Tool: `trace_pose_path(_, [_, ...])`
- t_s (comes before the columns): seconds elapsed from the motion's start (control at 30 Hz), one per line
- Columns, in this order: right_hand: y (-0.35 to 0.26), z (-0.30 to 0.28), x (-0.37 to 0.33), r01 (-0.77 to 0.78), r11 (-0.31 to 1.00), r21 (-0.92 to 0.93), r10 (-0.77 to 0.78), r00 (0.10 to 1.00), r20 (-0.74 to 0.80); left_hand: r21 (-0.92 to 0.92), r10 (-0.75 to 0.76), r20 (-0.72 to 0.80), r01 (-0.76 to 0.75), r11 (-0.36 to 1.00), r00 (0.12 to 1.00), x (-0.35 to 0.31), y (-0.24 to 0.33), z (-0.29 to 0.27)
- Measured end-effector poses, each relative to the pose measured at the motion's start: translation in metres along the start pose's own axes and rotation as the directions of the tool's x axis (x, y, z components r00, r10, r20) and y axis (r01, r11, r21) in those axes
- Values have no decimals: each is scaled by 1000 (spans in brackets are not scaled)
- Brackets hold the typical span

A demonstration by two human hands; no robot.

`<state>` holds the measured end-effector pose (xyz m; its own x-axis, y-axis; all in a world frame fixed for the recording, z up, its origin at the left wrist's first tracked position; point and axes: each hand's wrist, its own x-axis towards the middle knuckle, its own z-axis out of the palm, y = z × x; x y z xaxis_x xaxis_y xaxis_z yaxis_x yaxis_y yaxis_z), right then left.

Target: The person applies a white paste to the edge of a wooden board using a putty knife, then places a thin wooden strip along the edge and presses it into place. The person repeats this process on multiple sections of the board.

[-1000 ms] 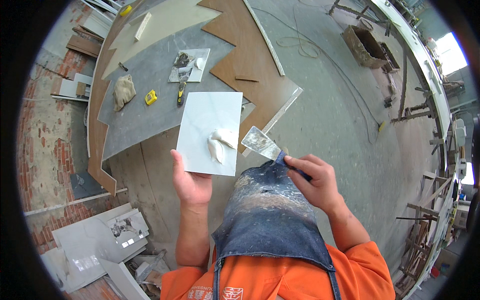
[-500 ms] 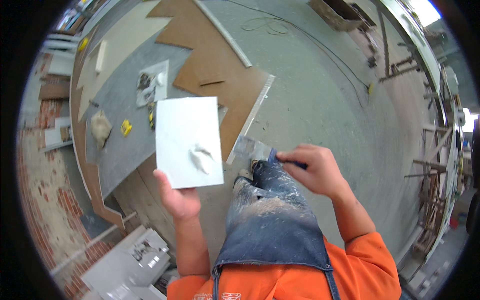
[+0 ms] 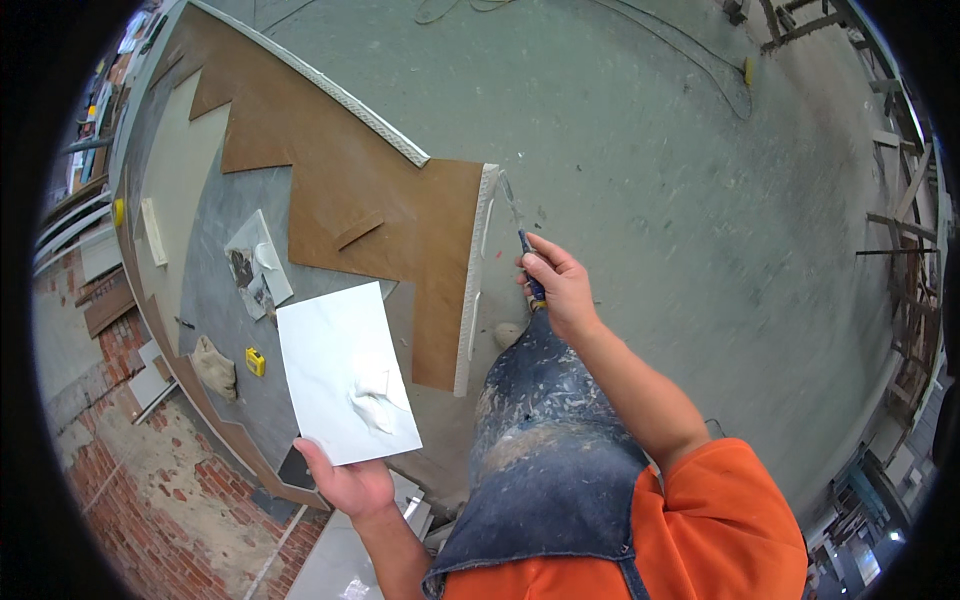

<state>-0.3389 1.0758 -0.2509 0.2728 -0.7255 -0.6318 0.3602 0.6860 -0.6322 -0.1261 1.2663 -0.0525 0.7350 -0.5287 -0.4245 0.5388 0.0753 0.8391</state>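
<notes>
Head view: near left, your left hand (image 3: 355, 486) holds a white rectangular board (image 3: 328, 350), while your right hand (image 3: 562, 288) has swung its blue-handled metal scraper (image 3: 524, 243) beside the white edging strip (image 3: 472, 300), farther from the white paste (image 3: 373, 410).

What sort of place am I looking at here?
Probably a workshop: a yellow tape measure lies on the grey work surface, the apron is spattered with pale marks, and the left hand holds a white panel bearing a white, paste-like lump.
</notes>
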Motion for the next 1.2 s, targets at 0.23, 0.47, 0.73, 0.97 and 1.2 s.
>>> trace_pose_path(0.23, [18,17,10,57,998,-26,-59,995,-75,-6,-86,27,86,996,996,17,9,0])
trace_pose_path(0.47, [41,14,4,132,985,-108,-149,975,-167,37,-139,172,134,990,975,40,21,-18])
trace_pose_path(0.73, [46,10,-36,206,978,-37,-204,897,-393,77,-205,323,190,979,924,56,44,-53])
trace_pose_path(0.97, [-11,46,-197,402,748,-527,-264,910,319,113,-222,307,196,974,926,54,49,-49])
trace_pose_path(1.2, [-33,75,-232,528,487,-696,-358,847,393,176,-213,386,155,972,897,43,44,-40])
